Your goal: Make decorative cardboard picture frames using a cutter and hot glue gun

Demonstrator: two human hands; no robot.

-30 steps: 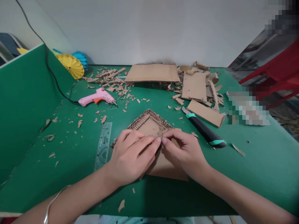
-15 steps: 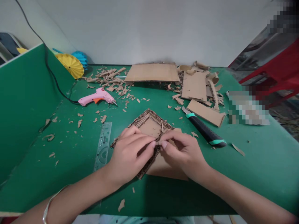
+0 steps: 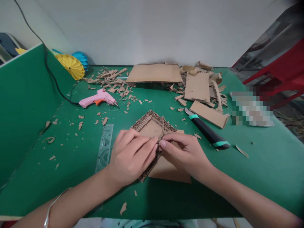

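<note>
Both my hands meet over a shallow cardboard tray (image 3: 150, 125) with corrugated edges, turned cornerwise on the table. A thin cardboard strip (image 3: 163, 125) rises from between my fingertips, curving up over the tray's right side. My left hand (image 3: 133, 155) pinches the strip's lower end with thumb and fingers, its palm over the tray's left part. Close against it, my right hand (image 3: 185, 150) has thumb and forefinger closed on the same strip. A flat cardboard sheet (image 3: 169, 167) lies beneath the tray and my right hand. The exact grip is partly hidden by the fingers.
A clear ruler (image 3: 104, 147) lies left of my hands. Farther back is a pink glue gun (image 3: 99, 98) with its cord. A utility knife (image 3: 206, 131) rests at right, blade out. Cardboard pieces (image 3: 154, 72) and scraps cover the back. Paper fans (image 3: 70, 66) stand at back left.
My fingertips have moved slightly up along the tray's right side. The strip's free end now stands higher and curves more. My left hand's fingers have bunched closer together.
</note>
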